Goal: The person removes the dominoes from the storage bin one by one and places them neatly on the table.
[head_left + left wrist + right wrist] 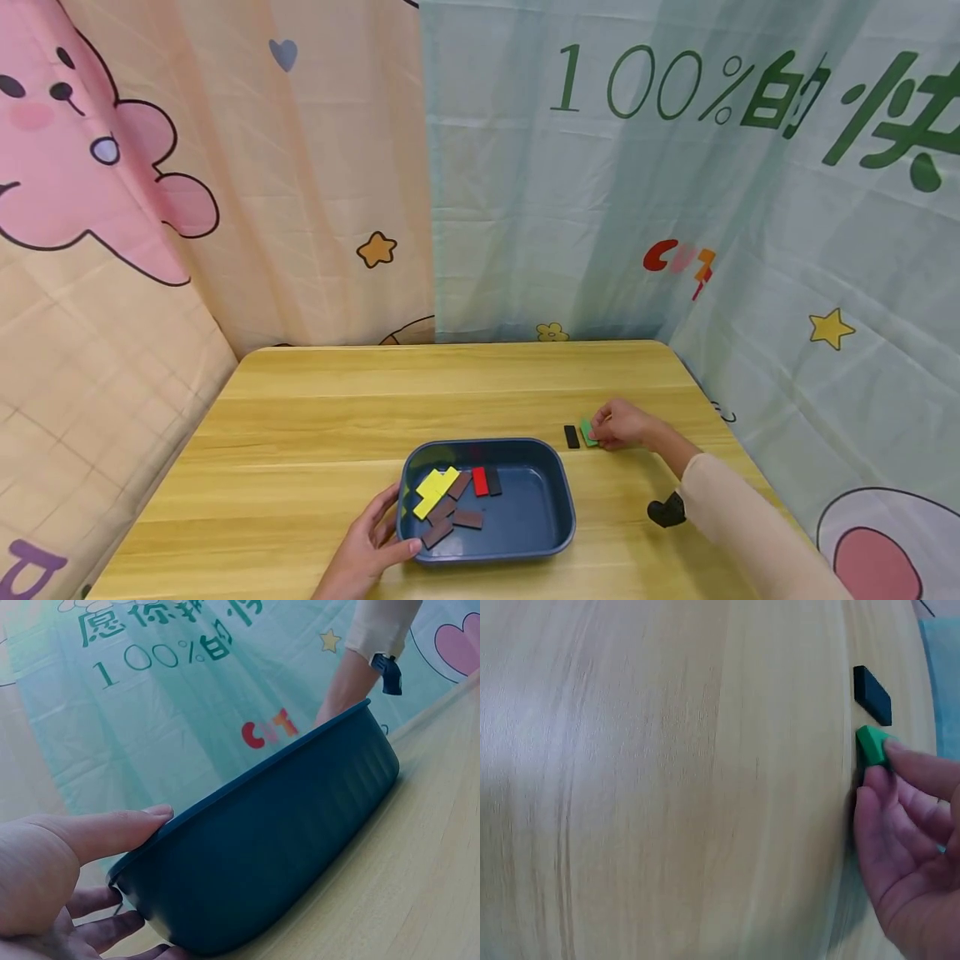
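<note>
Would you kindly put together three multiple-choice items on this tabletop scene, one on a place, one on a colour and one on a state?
1. Where does the black tile lie?
A. in the tray
B. on the table, left of the green tile
C. under the left hand

2. What colour is the tile that the right hand pinches?
A. green
B. red
C. yellow

3. What is the left hand doing?
A. lying flat, clear of everything
B. lifting a brown tile
C. holding the blue tray at its near left corner

Answers:
1 B, the head view shows it on the table beside the green tile, outside the tray.
2 A, the right wrist view shows the grip of the fingertips on a green piece.
3 C, the thumb lies over the tray's rim, fingers below it.
</note>
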A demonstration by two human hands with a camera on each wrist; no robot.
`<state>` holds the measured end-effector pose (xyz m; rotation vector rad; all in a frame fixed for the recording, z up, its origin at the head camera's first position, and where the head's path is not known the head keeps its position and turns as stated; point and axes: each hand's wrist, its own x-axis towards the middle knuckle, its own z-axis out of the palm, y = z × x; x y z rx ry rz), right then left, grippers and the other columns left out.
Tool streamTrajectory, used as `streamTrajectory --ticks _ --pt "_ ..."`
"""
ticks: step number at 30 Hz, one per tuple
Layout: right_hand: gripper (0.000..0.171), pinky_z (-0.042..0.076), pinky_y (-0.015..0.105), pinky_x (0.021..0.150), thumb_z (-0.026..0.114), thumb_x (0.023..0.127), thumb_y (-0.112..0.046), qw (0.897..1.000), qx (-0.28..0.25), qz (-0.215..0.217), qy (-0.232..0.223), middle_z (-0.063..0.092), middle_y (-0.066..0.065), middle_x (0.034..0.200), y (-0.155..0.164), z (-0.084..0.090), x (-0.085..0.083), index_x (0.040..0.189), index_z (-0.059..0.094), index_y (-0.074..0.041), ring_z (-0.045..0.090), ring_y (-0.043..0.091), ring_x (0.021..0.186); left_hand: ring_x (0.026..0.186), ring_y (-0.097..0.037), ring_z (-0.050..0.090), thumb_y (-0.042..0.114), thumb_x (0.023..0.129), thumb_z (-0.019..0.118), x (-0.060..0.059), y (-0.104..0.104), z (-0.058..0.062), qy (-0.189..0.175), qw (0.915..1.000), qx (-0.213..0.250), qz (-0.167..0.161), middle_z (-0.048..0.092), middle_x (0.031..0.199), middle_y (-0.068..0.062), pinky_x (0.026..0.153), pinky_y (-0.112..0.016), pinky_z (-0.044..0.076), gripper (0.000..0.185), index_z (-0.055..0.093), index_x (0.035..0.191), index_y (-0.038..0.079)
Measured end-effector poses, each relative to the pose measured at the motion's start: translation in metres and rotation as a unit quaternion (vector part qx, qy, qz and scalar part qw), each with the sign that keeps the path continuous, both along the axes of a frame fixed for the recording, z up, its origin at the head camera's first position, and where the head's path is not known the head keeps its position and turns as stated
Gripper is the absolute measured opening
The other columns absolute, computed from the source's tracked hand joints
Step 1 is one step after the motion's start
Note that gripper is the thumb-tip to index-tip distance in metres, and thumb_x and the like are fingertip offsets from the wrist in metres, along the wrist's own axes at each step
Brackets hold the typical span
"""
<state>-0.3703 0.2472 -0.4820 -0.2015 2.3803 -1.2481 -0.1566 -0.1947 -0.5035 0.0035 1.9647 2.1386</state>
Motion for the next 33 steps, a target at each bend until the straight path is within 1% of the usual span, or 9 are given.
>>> streamTrajectory --ticks 3,6,10,15,19,21,25,28,33 --pt "0.005 0.059 0.028 0.06 0.074 0.092 0.0 0.998 0.042 -0.03 0.019 0.067 0.01 0.077 -0.006 0.0 0.006 0.091 0.07 0.004 0.064 0.016 0.066 0.145 -0.053 0.029 0.009 0.091 0.081 -0.001 0.001 0.0 0.003 1.0 -0.002 0.0 0.019 0.163 -0.034 0.108 -0.046 0.047 0.09 0.023 0.159 -0.006" --pt "0.004 0.06 0.029 0.059 0.075 0.09 0.001 0.996 0.067 -0.063 0.022 0.068 0.01 0.076 -0.012 0.003 0.01 0.088 0.073 0.004 0.066 0.016 0.064 0.145 -0.053 0.029 0.008 0.091 0.08 -0.002 0.001 0.0 0.004 1.0 -0.003 0.0 0.02 0.163 -0.033 0.108 -0.045 0.047 0.089 0.024 0.159 -0.006" --pt "0.004 0.061 0.029 0.059 0.075 0.09 0.001 0.994 0.068 -0.084 0.017 0.069 0.011 0.075 -0.015 0.007 0.013 0.088 0.074 0.005 0.067 0.016 0.063 0.146 -0.052 0.028 0.007 0.09 0.081 -0.002 0.0 -0.001 0.006 1.0 0.004 0.001 0.02 0.164 -0.032 0.107 -0.042 0.048 0.09 0.024 0.159 -0.006" --pt "0.006 0.061 0.031 0.061 0.074 0.091 -0.001 0.995 0.059 -0.073 0.025 0.069 0.012 0.078 -0.015 0.008 0.015 0.09 0.074 0.005 0.067 0.018 0.066 0.146 -0.053 0.027 0.006 0.09 0.08 -0.001 0.0 -0.001 0.01 0.9999 0.013 -0.001 0.019 0.164 -0.033 0.104 -0.038 0.05 0.091 0.022 0.159 -0.007" --pt "0.012 0.06 0.032 0.062 0.075 0.094 -0.008 0.995 0.052 -0.079 0.036 0.069 0.011 0.079 -0.013 0.012 0.017 0.092 0.076 0.004 0.066 0.019 0.067 0.146 -0.053 0.027 0.006 0.091 0.08 0.0 -0.001 -0.001 0.013 0.9999 0.011 -0.002 0.019 0.163 -0.033 0.104 -0.038 0.051 0.09 0.022 0.159 -0.008" --pt "0.016 0.059 0.031 0.062 0.075 0.095 -0.013 0.994 0.06 -0.079 0.048 0.069 0.01 0.077 -0.014 0.016 0.017 0.092 0.076 0.003 0.065 0.019 0.066 0.146 -0.053 0.028 0.006 0.091 0.08 0.001 -0.001 0.0 0.011 0.9999 0.007 0.0 0.019 0.163 -0.033 0.104 -0.039 0.051 0.09 0.022 0.159 -0.007" --pt "0.02 0.054 0.03 0.06 0.074 0.096 -0.018 0.988 0.105 -0.07 0.087 0.066 0.007 0.072 -0.015 0.027 0.017 0.088 0.077 0.001 0.062 0.019 0.064 0.145 -0.053 0.029 0.007 0.091 0.08 0.0 -0.002 -0.002 0.006 1.0 0.003 0.002 0.019 0.163 -0.033 0.103 -0.04 0.051 0.089 0.023 0.159 -0.006" --pt "0.021 0.056 0.035 0.064 0.073 0.097 -0.018 0.985 0.119 -0.056 0.114 0.068 0.01 0.075 -0.017 0.034 0.017 0.094 0.077 0.002 0.065 0.023 0.069 0.146 -0.053 0.028 0.006 0.09 0.08 -0.001 -0.001 -0.003 0.007 0.9999 0.013 0.001 0.018 0.164 -0.033 0.103 -0.039 0.052 0.09 0.023 0.159 -0.006" --pt "0.026 0.061 0.047 0.08 0.075 0.096 -0.017 0.987 0.095 -0.036 0.126 0.072 0.014 0.091 -0.02 0.043 0.016 0.106 0.073 0.006 0.071 0.034 0.086 0.146 -0.053 0.026 0.004 0.089 0.081 -0.002 0.0 -0.002 0.006 0.9997 0.026 -0.002 0.016 0.164 -0.033 0.102 -0.038 0.052 0.092 0.022 0.159 -0.007"
